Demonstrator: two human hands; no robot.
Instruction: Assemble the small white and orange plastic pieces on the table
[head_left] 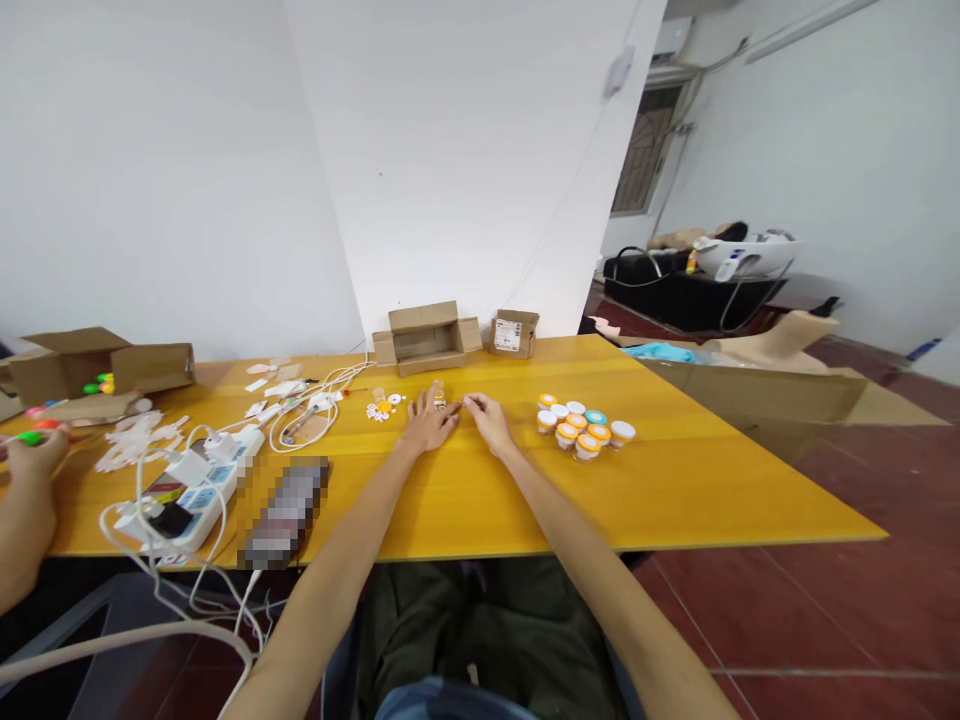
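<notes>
Two bare hands work close together above the middle of the yellow table (pixel 465 505) in the head view. The left hand (pixel 427 427) lies low over the wood with its fingers spread apart, seemingly to steady or fence in a few small pale pieces (pixel 441 405) just beside its fingertips; what these are is too small to tell. The right hand (pixel 489 422) is just to the right of them, thumb and forefinger brought together in a pinch, a hold that would suit something tiny. Whether anything sits between those fingertips cannot be told.

Left of the left hand is a loose pile of small white and orange parts (pixel 379 412), probably spread flat so that single ones are easy to pick out. To the right, well apart from both hands, small lidded jars (pixel 588 448) stand upright in a tight cluster, perhaps to keep them together and out of the arms' way. At the far edge, an open cardboard box (pixel 431 367) faces the person, flaps folded out, which leaves its inside easy to reach; a smaller box (pixel 514 333) stands to its right. On the near left lies a phone (pixel 289 512), and at the far left side a co-worker's hand (pixel 30 475) is beside a green object (pixel 28 438).
</notes>
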